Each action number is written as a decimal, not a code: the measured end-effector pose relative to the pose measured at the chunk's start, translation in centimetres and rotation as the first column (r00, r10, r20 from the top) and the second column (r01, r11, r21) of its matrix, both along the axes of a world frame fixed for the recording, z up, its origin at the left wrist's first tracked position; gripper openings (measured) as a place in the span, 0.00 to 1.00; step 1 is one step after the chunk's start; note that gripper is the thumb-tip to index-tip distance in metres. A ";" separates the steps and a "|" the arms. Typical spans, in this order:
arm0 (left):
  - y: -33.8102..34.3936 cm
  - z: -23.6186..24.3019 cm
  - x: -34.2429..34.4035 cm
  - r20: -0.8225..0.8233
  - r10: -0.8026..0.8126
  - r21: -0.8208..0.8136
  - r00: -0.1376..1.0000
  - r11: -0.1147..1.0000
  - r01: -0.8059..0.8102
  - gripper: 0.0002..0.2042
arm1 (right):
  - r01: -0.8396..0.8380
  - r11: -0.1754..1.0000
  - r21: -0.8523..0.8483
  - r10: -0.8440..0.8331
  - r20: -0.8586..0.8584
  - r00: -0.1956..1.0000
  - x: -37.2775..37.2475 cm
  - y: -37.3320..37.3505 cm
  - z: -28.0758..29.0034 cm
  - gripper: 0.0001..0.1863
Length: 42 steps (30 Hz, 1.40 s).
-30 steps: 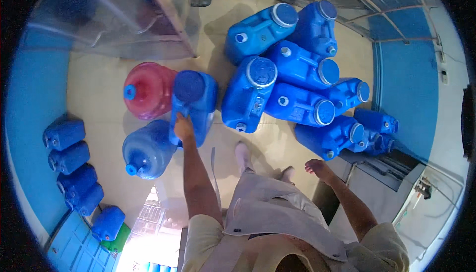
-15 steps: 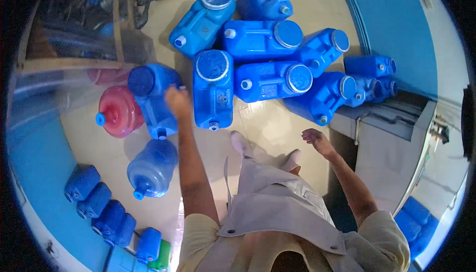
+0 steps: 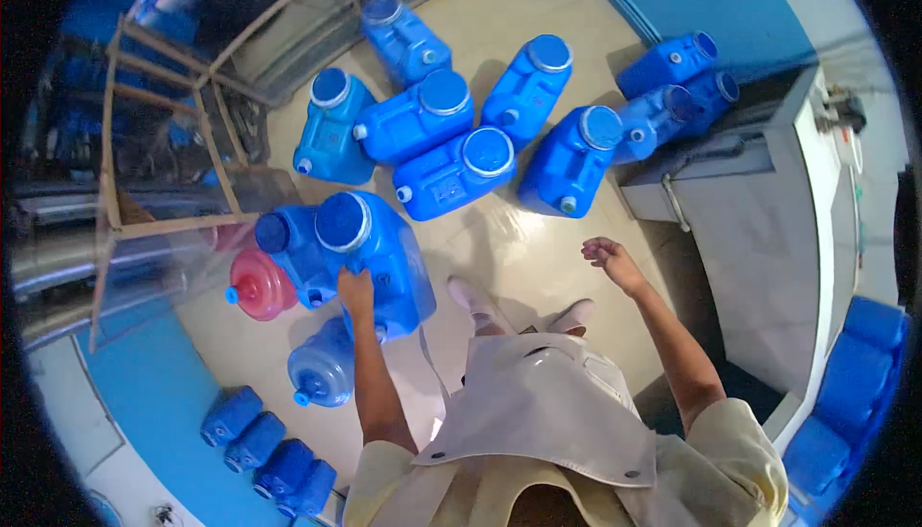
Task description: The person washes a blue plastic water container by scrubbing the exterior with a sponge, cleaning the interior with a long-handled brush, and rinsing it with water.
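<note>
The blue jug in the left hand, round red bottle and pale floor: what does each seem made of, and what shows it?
Blue jug: likely moulded plastic, semi-glossy; handle and body look one piece.
Round red bottle: probably tinted plastic, shiny, with pale highlights.
Pale floor: glossy, perhaps tile; it reflects bright light.

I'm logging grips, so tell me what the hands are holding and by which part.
The left hand holds a blue jug by the handle on its top, near the white-rimmed lid. The right hand holds nothing.
</note>
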<state>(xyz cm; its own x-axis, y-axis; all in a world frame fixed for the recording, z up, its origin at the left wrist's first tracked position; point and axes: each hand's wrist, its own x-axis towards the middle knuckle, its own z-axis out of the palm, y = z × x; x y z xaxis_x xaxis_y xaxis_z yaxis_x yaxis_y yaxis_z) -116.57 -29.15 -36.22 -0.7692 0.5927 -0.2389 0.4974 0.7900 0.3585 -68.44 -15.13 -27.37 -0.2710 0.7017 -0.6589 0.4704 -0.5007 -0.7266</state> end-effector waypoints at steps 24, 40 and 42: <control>22.8 65.1 61.0 -0.089 -0.951 0.882 0.296 0.062 0.466 0.13 | 0.866 0.344 0.363 -0.596 -0.628 0.500 56.6 -2.8 29.3 0.12; 32.2 45.4 118.4 -0.449 -0.715 0.289 -0.536 -0.683 0.670 0.24 | 0.831 -0.312 0.460 -0.819 -0.574 0.011 79.1 -12.0 33.2 0.12; 30.7 42.2 121.0 -0.441 -0.664 0.259 -0.604 -0.738 0.623 0.23 | 0.819 -0.276 0.502 -0.824 -0.563 0.067 82.2 -11.5 33.4 0.12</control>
<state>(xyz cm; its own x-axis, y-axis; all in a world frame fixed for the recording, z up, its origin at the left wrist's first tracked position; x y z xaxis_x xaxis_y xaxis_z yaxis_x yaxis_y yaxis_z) 4.46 1.54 5.97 0.9525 0.1017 0.2870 0.0136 -0.9559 0.2934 13.78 -26.68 5.99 0.9320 0.3552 0.0724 0.0352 0.1101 -0.9933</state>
